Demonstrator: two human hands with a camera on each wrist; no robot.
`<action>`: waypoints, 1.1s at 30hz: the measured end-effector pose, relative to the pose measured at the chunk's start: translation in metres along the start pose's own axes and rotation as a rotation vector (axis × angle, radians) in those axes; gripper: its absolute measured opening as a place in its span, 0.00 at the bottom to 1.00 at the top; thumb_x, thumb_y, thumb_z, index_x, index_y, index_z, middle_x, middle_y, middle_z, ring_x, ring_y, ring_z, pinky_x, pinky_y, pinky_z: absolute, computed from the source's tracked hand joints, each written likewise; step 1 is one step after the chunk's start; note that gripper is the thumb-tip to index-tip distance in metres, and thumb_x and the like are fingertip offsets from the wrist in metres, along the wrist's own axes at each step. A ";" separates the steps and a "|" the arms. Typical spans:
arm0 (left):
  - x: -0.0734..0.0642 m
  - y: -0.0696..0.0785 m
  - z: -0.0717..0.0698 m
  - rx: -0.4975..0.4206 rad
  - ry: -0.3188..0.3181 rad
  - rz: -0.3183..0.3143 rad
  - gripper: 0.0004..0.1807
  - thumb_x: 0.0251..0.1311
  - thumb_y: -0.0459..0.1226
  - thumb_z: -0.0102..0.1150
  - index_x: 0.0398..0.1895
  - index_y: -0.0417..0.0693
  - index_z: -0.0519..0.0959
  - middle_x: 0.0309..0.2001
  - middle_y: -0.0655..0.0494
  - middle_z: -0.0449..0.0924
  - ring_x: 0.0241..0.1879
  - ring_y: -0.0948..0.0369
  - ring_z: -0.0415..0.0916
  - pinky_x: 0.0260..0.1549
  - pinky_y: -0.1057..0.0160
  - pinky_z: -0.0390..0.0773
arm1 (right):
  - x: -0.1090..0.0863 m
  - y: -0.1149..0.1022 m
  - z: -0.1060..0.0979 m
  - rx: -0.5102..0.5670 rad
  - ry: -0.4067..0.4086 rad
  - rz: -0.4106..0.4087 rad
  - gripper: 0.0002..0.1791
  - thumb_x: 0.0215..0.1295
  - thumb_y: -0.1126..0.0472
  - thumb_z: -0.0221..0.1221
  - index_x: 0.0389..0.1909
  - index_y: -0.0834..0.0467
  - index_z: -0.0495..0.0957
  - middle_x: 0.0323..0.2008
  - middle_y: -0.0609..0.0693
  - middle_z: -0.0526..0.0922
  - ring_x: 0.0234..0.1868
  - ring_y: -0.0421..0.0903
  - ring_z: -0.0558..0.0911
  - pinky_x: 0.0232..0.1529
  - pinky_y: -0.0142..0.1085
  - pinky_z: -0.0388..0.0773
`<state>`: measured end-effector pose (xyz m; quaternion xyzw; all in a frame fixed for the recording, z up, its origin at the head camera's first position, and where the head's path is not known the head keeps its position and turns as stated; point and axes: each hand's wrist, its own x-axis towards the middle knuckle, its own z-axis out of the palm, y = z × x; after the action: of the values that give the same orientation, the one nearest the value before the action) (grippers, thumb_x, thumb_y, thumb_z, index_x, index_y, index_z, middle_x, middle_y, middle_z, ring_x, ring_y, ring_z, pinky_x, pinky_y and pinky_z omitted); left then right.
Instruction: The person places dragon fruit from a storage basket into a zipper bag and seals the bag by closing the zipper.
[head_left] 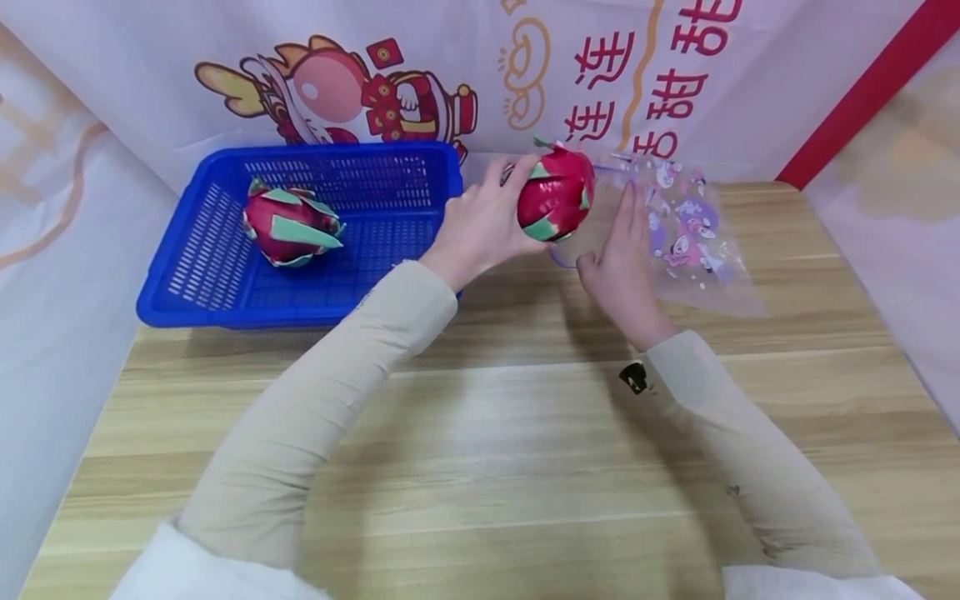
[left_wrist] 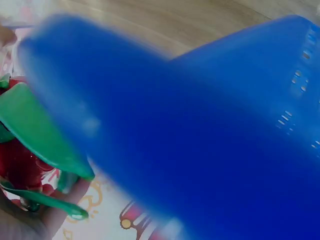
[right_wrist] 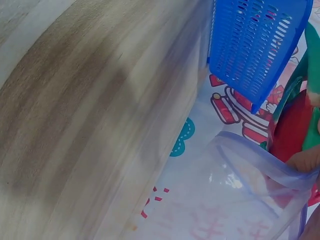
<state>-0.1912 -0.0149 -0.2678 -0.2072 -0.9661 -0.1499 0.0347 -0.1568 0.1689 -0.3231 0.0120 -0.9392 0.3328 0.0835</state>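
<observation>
My left hand (head_left: 483, 218) grips a dragon fruit (head_left: 558, 193), red with green scales, its fingers and thumb round one end. The fruit is held up at the mouth of a clear plastic bag (head_left: 693, 237) printed with purple and pink cartoons. At that mouth is my right hand (head_left: 626, 258), fingers straight and thumb apart, touching the bag. The right wrist view shows the bag's purple-edged rim (right_wrist: 250, 147) spread wide beside the fruit (right_wrist: 292, 125). A second dragon fruit (head_left: 288, 225) lies in the blue basket (head_left: 300, 317).
The basket stands at the back left of the wood-grain table (head_left: 510, 450), against a printed cloth (head_left: 487, 75). In the left wrist view the basket's blurred rim (left_wrist: 165, 130) hides much of the scene. Cloth also hangs along both sides.
</observation>
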 end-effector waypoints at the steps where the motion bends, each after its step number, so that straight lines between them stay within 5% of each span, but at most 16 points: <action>1: 0.000 0.000 0.001 0.021 0.001 0.014 0.50 0.47 0.64 0.63 0.72 0.64 0.51 0.67 0.49 0.60 0.55 0.45 0.75 0.48 0.46 0.80 | 0.000 0.000 0.000 0.005 0.001 -0.002 0.53 0.57 0.66 0.55 0.74 0.62 0.28 0.76 0.59 0.28 0.77 0.55 0.33 0.76 0.52 0.39; 9: 0.001 0.001 0.007 0.086 0.003 0.070 0.50 0.47 0.62 0.65 0.72 0.63 0.52 0.68 0.48 0.59 0.55 0.45 0.74 0.46 0.46 0.81 | 0.000 -0.001 0.003 0.026 0.013 -0.012 0.53 0.57 0.67 0.56 0.75 0.61 0.29 0.77 0.57 0.29 0.78 0.52 0.34 0.76 0.52 0.42; 23: 0.004 -0.003 0.013 0.095 0.012 0.060 0.54 0.43 0.63 0.67 0.72 0.58 0.53 0.63 0.42 0.64 0.54 0.44 0.75 0.46 0.46 0.81 | -0.001 -0.005 0.006 0.015 -0.011 -0.046 0.53 0.58 0.65 0.58 0.75 0.60 0.31 0.77 0.55 0.29 0.78 0.53 0.38 0.74 0.53 0.49; 33: 0.009 -0.007 0.013 -0.136 -0.066 -0.073 0.53 0.45 0.59 0.69 0.73 0.60 0.51 0.67 0.45 0.59 0.58 0.45 0.69 0.53 0.46 0.77 | -0.004 -0.002 0.010 0.013 -0.032 -0.092 0.53 0.57 0.66 0.57 0.75 0.62 0.32 0.77 0.55 0.29 0.78 0.55 0.39 0.75 0.52 0.47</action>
<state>-0.2022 -0.0133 -0.2806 -0.1785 -0.9612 -0.2096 -0.0170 -0.1545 0.1612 -0.3298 0.0609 -0.9367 0.3345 0.0835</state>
